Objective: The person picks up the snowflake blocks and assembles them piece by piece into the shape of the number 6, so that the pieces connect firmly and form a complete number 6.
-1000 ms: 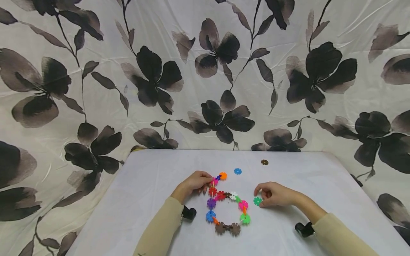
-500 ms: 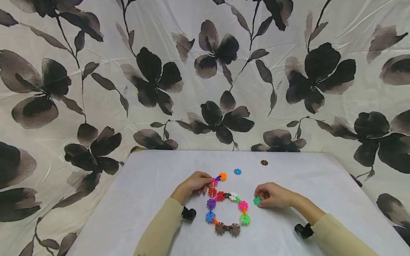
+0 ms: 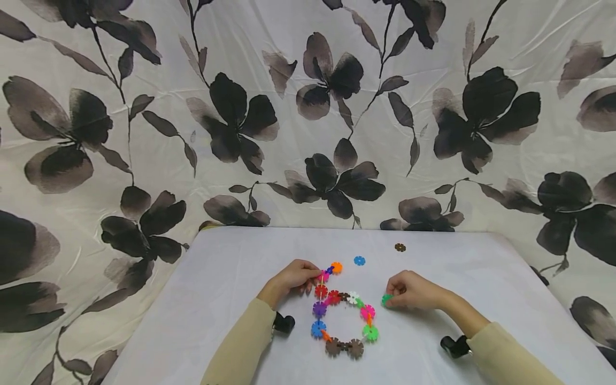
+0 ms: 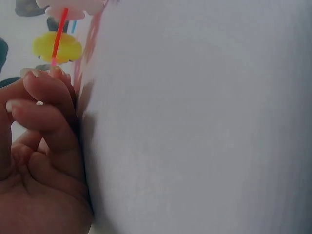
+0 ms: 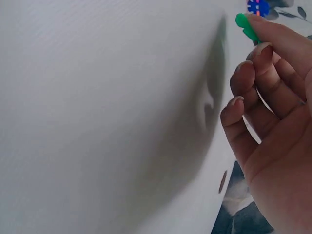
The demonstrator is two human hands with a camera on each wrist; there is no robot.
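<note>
On the white table, a chain of colourful notched plastic discs, the interlocking snowflake kind, forms a ring with a tail rising at its upper left. At that tail, my left hand (image 3: 292,279) holds a pink disc (image 3: 324,276) between its fingertips; the exact contact is partly hidden. An orange disc (image 3: 337,267) ends the tail, and a red disc (image 3: 321,291) sits just below the fingers. To the right of the ring, my right hand (image 3: 413,291) pinches a loose green disc (image 5: 249,29) between thumb and fingers, slightly off the table.
Behind the ring lie a loose blue disc (image 3: 359,261) and, farther right, a loose brown disc (image 3: 400,247). Past the table's far edge hangs a white cloth (image 3: 284,139) printed with dark flowers.
My right hand has tilted the green disc and drawn it up a little between its fingers. The left hand stays at the pink disc, and the chain keeps its shape.
</note>
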